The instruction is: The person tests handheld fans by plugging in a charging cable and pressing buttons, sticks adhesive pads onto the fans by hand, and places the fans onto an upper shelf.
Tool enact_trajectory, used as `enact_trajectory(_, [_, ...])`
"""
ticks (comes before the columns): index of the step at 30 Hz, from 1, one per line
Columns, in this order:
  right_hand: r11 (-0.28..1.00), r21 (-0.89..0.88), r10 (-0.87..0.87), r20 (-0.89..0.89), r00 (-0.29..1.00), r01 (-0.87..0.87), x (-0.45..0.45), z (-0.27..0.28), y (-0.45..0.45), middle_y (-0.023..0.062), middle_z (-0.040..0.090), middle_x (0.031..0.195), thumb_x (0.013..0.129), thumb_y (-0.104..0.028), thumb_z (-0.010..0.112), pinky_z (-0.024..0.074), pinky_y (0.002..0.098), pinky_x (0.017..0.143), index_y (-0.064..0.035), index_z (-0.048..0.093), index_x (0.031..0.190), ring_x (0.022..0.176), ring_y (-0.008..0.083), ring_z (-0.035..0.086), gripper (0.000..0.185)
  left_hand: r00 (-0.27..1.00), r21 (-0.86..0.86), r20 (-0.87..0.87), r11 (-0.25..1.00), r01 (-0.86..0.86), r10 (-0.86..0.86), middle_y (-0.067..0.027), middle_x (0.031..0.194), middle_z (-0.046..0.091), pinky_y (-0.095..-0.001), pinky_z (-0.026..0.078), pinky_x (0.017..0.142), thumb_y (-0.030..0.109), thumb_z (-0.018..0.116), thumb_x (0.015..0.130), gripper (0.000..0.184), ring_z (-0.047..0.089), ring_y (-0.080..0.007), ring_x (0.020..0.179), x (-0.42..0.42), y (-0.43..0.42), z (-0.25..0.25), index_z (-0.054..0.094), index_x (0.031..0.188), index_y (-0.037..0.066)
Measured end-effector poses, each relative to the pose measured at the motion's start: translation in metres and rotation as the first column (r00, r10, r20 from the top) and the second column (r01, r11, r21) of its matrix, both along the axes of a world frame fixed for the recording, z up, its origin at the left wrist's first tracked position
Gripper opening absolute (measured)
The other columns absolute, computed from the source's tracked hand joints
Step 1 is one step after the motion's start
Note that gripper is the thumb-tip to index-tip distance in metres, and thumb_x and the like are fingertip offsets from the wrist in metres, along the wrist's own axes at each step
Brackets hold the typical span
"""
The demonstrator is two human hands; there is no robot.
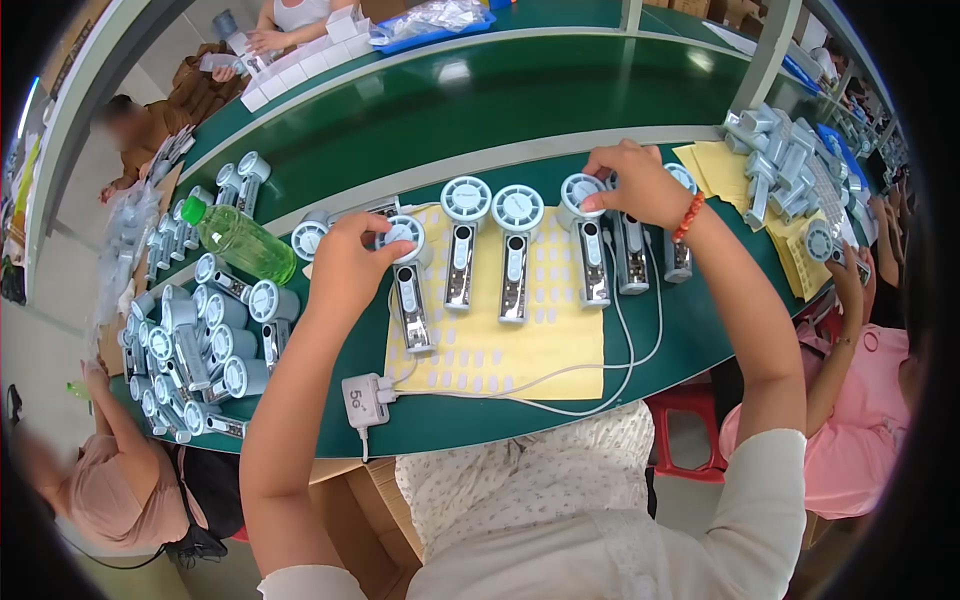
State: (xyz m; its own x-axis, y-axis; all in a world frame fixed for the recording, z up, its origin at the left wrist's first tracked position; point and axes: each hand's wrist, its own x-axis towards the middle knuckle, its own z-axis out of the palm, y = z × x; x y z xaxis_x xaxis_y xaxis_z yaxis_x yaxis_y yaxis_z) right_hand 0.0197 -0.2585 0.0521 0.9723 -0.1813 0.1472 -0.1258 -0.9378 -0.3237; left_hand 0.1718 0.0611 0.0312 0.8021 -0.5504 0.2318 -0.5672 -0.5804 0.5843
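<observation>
My left hand (350,255) grips the round head of a light blue handheld fan (411,305), thumb on its front grille and fingers behind. My right hand (645,185), with a beaded bracelet at the wrist, has its thumb and fingers around the head of another fan (592,265). Between them two more fans, a left one (459,265) and a right one (514,278), lie on a yellow sheet (560,385) dotted with small pale stickers. Further fans, one of them this fan (631,255) with a white cable, lie right of and partly under my right hand.
A white charger block (366,402) marked "5G" has cables looping right. On the left are a pile of fans (190,340) and a green bottle (240,240). More fans (790,165) are heaped at right. A co-worker's hand (850,280) at right holds a fan. Others sit nearby.
</observation>
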Motion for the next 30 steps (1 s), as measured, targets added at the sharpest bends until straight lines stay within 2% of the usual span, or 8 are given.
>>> enact_trajectory(5, [0.99,0.034,0.136,-0.021,0.991,-0.135,0.009,0.002,-0.012,0.0033,0.062,0.084,0.064,-0.029,0.079,0.0299,0.0351,0.087,-0.0096,0.063,0.089,0.09,0.0201,0.053,0.036,0.995,-0.072,0.093,0.996,0.043,-0.036,-0.011,0.094,0.063,-0.0324,0.048,0.071,0.014,0.075,0.07,0.029,0.06,-0.0238,0.078,-0.005,0.002,-0.003,0.063,0.093,0.001])
enact_trajectory(9, [0.973,0.034,0.228,-0.027,0.973,-0.227,0.015,0.006,-0.015,0.0063,0.062,0.085,0.062,-0.025,0.08,0.036,0.0357,0.084,-0.0061,0.062,0.09,0.089,0.0232,0.054,0.039,0.995,-0.007,0.072,0.998,0.065,-0.065,-0.0078,0.105,0.062,-0.0293,0.049,0.072,0.008,0.072,0.075,0.027,0.063,-0.0219,0.089,-0.002,0.004,-0.002,0.062,0.1,0.005])
enact_trajectory(13, [0.953,0.211,0.239,-0.075,0.968,-0.219,0.018,0.011,-0.021,0.0089,0.066,0.084,0.061,-0.019,0.081,0.0426,0.0353,0.078,-0.004,0.063,0.086,0.083,0.0244,0.059,0.035,0.997,-0.002,0.053,0.998,0.058,-0.058,-0.008,0.106,0.061,-0.0283,0.049,0.071,0.006,0.07,0.076,0.026,0.063,-0.0222,0.091,-0.004,0.003,0.0,0.061,0.1,0.005])
enact_trajectory(14, [0.949,0.159,0.281,-0.037,0.959,-0.272,0.017,0.01,-0.023,0.0099,0.066,0.082,0.061,-0.018,0.081,0.046,0.0351,0.071,-0.0026,0.063,0.086,0.079,0.025,0.06,0.034,0.997,-0.006,0.054,0.998,0.056,-0.056,-0.0081,0.106,0.061,-0.0281,0.049,0.071,0.005,0.07,0.076,0.025,0.063,-0.0222,0.091,-0.004,0.003,0.0,0.061,0.1,0.005])
enact_trajectory(23, [0.943,0.164,0.294,0.0,0.956,-0.289,0.018,0.006,-0.025,0.0084,0.064,0.081,0.058,-0.012,0.081,0.0453,0.034,0.072,-0.0013,0.063,0.084,0.078,0.0246,0.058,0.033,0.991,-0.081,0.108,0.993,0.087,-0.078,-0.0104,0.1,0.062,-0.0328,0.048,0.072,0.009,0.071,0.074,0.024,0.059,-0.0251,0.083,-0.004,0.002,-0.006,0.063,0.097,0.004])
enact_trajectory(26, [0.948,0.128,0.3,-0.048,0.953,-0.292,0.018,0.008,-0.026,0.0083,0.065,0.088,0.061,-0.015,0.08,0.0451,0.0339,0.075,-0.0026,0.064,0.09,0.083,0.0243,0.058,0.035,0.988,-0.079,0.117,0.991,0.111,-0.101,-0.011,0.101,0.062,-0.0324,0.048,0.072,0.009,0.071,0.074,0.026,0.06,-0.0252,0.085,-0.003,0.002,-0.005,0.063,0.098,0.005])
enact_trajectory(29, [0.968,-0.033,0.251,0.017,0.968,-0.25,0.011,0.01,-0.02,0.0087,0.064,0.094,0.069,-0.03,0.076,0.04,0.0368,0.085,-0.0052,0.064,0.099,0.093,0.0242,0.055,0.041,0.994,-0.002,-0.072,0.996,0.087,-0.087,-0.0135,0.106,0.06,-0.0336,0.048,0.078,0.012,0.071,0.075,0.034,0.059,-0.0279,0.093,-0.003,0.001,0.009,0.06,0.106,0.004])
enact_trajectory(30, [0.974,-0.021,0.224,0.078,0.971,-0.224,0.012,0.015,-0.013,0.0089,0.064,0.097,0.069,-0.029,0.076,0.0395,0.0366,0.087,-0.0055,0.063,0.102,0.095,0.0244,0.054,0.042,0.994,0.076,0.009,0.991,0.111,-0.112,-0.0138,0.111,0.058,-0.0341,0.047,0.082,0.011,0.069,0.077,0.036,0.058,-0.0285,0.098,-0.005,0.0,0.019,0.057,0.11,0.004])
